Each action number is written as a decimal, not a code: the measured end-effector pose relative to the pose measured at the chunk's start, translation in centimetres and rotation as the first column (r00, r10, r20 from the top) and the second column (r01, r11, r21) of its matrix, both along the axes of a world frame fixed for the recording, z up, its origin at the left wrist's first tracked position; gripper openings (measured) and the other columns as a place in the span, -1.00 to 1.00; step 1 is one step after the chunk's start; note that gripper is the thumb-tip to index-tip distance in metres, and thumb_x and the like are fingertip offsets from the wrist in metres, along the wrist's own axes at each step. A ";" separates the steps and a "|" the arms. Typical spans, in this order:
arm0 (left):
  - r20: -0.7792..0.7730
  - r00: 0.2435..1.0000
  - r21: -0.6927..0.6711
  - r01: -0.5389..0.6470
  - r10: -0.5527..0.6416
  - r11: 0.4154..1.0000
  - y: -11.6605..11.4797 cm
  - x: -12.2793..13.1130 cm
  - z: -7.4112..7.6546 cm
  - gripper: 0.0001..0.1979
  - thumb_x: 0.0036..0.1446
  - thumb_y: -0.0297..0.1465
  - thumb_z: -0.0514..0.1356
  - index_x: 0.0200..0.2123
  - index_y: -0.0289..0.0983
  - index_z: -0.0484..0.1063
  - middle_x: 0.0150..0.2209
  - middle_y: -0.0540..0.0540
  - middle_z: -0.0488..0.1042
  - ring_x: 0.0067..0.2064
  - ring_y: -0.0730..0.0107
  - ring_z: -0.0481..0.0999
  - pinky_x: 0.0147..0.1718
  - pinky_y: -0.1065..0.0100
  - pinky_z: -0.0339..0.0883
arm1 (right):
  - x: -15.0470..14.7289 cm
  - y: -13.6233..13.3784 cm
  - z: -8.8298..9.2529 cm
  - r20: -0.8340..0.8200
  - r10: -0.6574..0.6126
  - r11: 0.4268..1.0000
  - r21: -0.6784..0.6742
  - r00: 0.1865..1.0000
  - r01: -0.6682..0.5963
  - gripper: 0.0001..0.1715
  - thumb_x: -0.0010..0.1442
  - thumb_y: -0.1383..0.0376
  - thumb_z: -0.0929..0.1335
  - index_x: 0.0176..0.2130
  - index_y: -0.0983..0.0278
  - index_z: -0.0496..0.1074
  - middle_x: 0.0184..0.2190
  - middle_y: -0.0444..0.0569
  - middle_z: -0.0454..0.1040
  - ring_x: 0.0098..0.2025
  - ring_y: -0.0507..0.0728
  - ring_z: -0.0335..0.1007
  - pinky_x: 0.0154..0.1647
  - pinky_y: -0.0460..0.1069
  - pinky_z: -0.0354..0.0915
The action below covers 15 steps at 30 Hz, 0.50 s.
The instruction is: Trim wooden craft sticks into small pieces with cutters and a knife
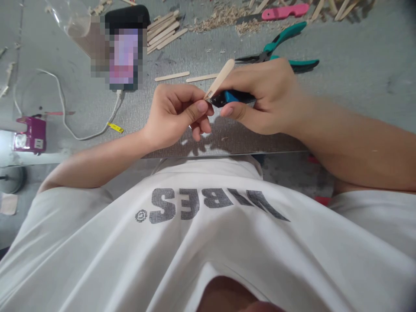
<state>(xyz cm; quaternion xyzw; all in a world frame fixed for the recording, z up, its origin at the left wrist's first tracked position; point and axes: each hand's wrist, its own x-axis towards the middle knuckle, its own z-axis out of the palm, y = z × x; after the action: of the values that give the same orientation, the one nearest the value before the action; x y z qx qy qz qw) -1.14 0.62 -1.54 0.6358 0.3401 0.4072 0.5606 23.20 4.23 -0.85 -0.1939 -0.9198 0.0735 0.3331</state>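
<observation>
My left hand (177, 113) pinches the lower end of a wooden craft stick (223, 77) between thumb and fingers. The stick slants up to the right and has a small dark mark or notch near its pinched end. In my right hand (264, 97) is a black-and-blue hand tool (224, 98); my fingers hide most of it, so its exact kind is unclear. Its black tip is at the stick's lower end, close to my left thumb. Just beyond my hands lie one loose craft stick (172, 76) and another craft stick (201, 78), partly covered by the held one.
Teal-handled long-nose pliers (269, 54) lie open behind my right hand. Farther back are a pink-handled knife (284, 12), wood shavings (221, 19) and a stack of craft sticks (164, 30). A blurred phone (125, 56), white cable (63, 108) and purple adapter (30, 135) occupy the left.
</observation>
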 end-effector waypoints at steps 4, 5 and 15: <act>-0.025 0.999 -0.009 -0.030 0.030 1.000 -0.1 0.0 0.2 -0.41 0.22 0.21 0.47 -0.36 -0.21 0.54 -0.54 0.07 0.54 -0.55 0.39 0.66 -0.63 0.43 0.57 | -0.2 0.2 0.1 -0.027 0.002 1.000 0.006 1.000 -0.002 -0.34 0.66 -0.16 0.17 -0.01 0.24 0.59 -0.34 -0.13 0.56 -0.35 -0.03 0.46 -0.30 -0.03 0.32; -0.020 0.999 -0.002 -0.040 0.040 0.999 -0.1 0.1 0.3 -0.41 0.22 0.21 0.47 -0.36 -0.21 0.54 -0.53 0.07 0.55 -0.55 0.39 0.66 -0.63 0.43 0.57 | -0.2 0.4 0.1 -0.044 0.004 1.000 0.010 0.999 -0.003 -0.34 0.65 -0.17 0.17 -0.01 0.23 0.59 -0.35 -0.15 0.56 -0.37 -0.04 0.47 -0.31 -0.04 0.32; -0.008 0.996 0.046 -0.089 0.089 0.995 -0.9 0.4 0.6 -0.49 0.33 0.14 0.42 -0.28 -0.22 0.58 -0.52 0.04 0.58 -0.51 0.39 0.67 -0.56 0.40 0.62 | 0.5 0.9 -0.5 -0.024 -0.033 0.999 -0.026 0.999 0.033 -0.29 0.62 -0.24 0.17 0.06 0.15 0.64 -0.23 -0.13 0.66 -0.24 0.02 0.61 -0.29 0.02 0.40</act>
<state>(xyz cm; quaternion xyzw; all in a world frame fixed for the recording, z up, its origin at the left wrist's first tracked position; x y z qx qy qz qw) -0.78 -0.32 -0.92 0.6348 0.3614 0.4363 0.5254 23.72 5.18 -1.38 -0.2124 -0.9114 0.0820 0.3428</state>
